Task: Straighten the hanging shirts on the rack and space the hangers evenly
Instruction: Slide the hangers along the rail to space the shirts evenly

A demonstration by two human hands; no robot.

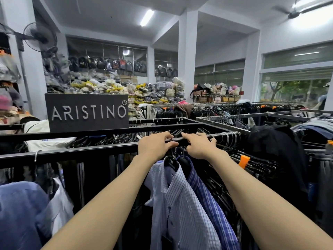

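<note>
Shirts on rail, spacing step. Pale checked shirt (180, 199) and blue plaid shirt (212, 202) hang touching at mid-rail (108, 150), hooks close together betw. our hands. Left hand (155, 146) rests on the rail w/ thumb and fingers curled round the bar beside a hook (172, 139); right hand (198, 146) lies over the next hooks, fingers bent onto the bar; exact pinch can't be told. We'd judge best practice: slide each hook by its neck, not the fabric, then level collars. Bunched empty hangers (228, 139) at right and ARISTINO sign (88, 112) behind.
</note>
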